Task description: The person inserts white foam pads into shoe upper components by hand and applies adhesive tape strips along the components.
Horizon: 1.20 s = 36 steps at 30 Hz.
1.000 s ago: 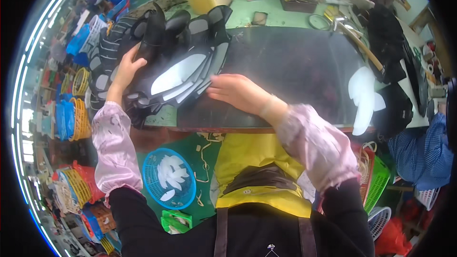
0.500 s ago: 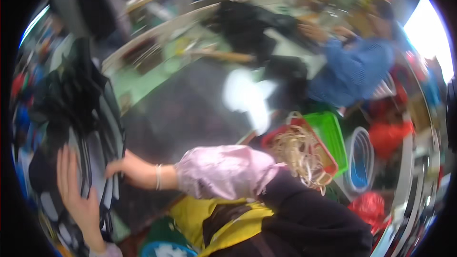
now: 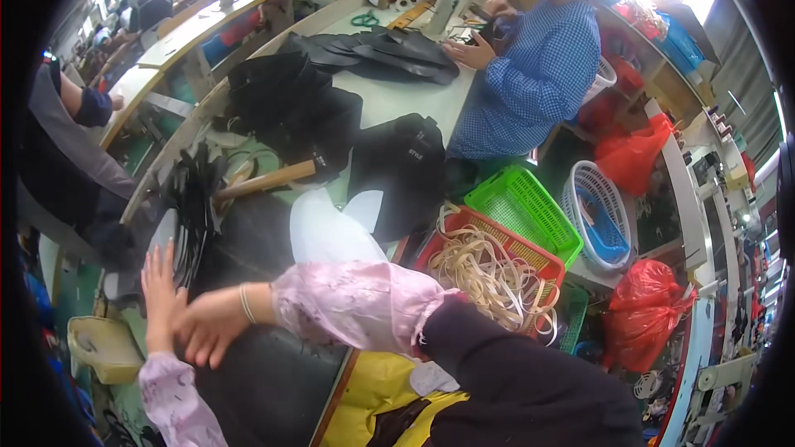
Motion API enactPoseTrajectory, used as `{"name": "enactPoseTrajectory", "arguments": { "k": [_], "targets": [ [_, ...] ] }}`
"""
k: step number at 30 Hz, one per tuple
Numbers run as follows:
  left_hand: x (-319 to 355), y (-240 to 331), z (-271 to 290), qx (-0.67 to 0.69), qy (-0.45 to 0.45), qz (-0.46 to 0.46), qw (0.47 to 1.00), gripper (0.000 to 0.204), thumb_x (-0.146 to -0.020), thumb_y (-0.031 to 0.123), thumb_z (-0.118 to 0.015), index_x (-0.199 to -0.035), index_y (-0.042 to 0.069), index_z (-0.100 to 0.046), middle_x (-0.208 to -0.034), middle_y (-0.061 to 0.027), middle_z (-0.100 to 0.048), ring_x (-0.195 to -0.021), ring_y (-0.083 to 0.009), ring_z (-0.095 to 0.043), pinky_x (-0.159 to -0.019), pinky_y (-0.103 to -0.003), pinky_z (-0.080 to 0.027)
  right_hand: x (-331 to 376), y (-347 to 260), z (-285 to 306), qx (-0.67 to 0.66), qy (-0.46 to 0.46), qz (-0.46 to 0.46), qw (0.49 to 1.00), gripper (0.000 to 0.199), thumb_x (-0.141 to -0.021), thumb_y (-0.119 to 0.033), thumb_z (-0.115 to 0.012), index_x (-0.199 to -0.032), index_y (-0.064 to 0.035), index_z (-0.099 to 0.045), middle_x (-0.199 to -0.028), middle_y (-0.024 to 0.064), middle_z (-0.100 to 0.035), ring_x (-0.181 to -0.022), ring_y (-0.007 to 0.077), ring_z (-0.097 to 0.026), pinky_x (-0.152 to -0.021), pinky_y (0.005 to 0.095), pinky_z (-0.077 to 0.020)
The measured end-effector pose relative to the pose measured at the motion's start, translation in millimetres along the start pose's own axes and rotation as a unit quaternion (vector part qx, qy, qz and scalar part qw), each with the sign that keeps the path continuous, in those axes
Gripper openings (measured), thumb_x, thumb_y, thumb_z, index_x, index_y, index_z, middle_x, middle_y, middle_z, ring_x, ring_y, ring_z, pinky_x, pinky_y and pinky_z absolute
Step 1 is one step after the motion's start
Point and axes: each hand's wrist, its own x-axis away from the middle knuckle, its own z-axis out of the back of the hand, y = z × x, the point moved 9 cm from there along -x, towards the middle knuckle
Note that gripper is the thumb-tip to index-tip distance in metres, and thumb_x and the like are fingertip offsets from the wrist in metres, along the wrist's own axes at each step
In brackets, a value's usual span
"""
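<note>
My left hand [image 3: 161, 298] is open, its fingers stretched away from me against the near end of a bunch of thin black cut pieces [image 3: 192, 211]. A grey-white piece [image 3: 160, 236] shows beside that bunch. Just right of the left hand, my right hand [image 3: 214, 324] reaches across with its fingers apart and pointing down. It holds nothing and hovers over or rests on a dark sheet [image 3: 277, 377]; which, I cannot tell. White curved flat pieces [image 3: 331, 228] lie beyond my right forearm.
A wooden bar [image 3: 269, 180] and black fabric stacks [image 3: 286, 103] lie farther back. To the right are a red basket of pale straps [image 3: 497, 269], a green basket [image 3: 526, 211] and a white basket [image 3: 598, 215]. A co-worker in blue checks [image 3: 542, 74] works across the table.
The head view has shifted and sharpened. Both hands, which were on the black and grey pieces, are now at their near end, with the right hand's fingers spread beside the left.
</note>
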Motion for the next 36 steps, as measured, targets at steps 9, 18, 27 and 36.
{"name": "enactPoseTrajectory", "arguments": {
  "k": [9,18,27,36],
  "targets": [
    [114,20,109,0.065,0.056,0.021,0.996,0.060,-0.084,0.004,-0.060,-0.143,0.015,-0.053,-0.149,-0.0154,-0.049,-0.146,-0.0357,-0.034,-0.121,-0.047,-0.026,12,125,-74,-0.109,0.030,-0.139,0.984,0.039,-0.103,-0.020,-0.056,-0.134,0.0020,-0.052,-0.127,0.0161,-0.063,-0.116,0.0252,-0.061,-0.101,0.0397,-0.0520],
    [471,-78,168,0.084,0.123,0.404,0.903,0.036,-0.090,0.023,-0.069,-0.123,0.008,-0.067,-0.118,-0.0140,-0.071,-0.114,-0.0255,-0.067,-0.097,-0.036,-0.051,-45,244,-167,-0.160,0.078,-0.291,0.940,0.039,-0.101,-0.023,-0.058,-0.132,0.0016,-0.053,-0.146,0.0202,-0.047,-0.137,0.0310,-0.044,-0.117,0.0448,-0.0365],
    [556,-91,81,0.332,0.294,0.382,0.811,0.067,-0.097,0.032,-0.062,-0.154,0.005,-0.038,-0.159,-0.0130,-0.038,-0.149,-0.0249,-0.031,-0.120,-0.035,-0.023,-156,269,-189,-0.118,0.120,-0.212,0.963,0.078,-0.088,-0.036,-0.075,-0.148,-0.0048,-0.036,-0.142,0.0210,-0.047,-0.124,0.0326,-0.050,-0.107,0.0421,-0.0411],
    [502,-6,133,0.101,0.270,0.293,0.912,0.074,-0.083,0.030,-0.072,-0.148,0.005,-0.047,-0.155,-0.0190,-0.041,-0.146,-0.0361,-0.036,-0.119,-0.047,-0.026,-126,233,-182,0.081,0.161,-0.012,0.984,0.096,-0.070,0.005,-0.069,-0.154,-0.0028,-0.023,-0.128,0.0151,-0.056,-0.111,0.0238,-0.059,-0.092,0.0351,-0.0504]
  ]
}}
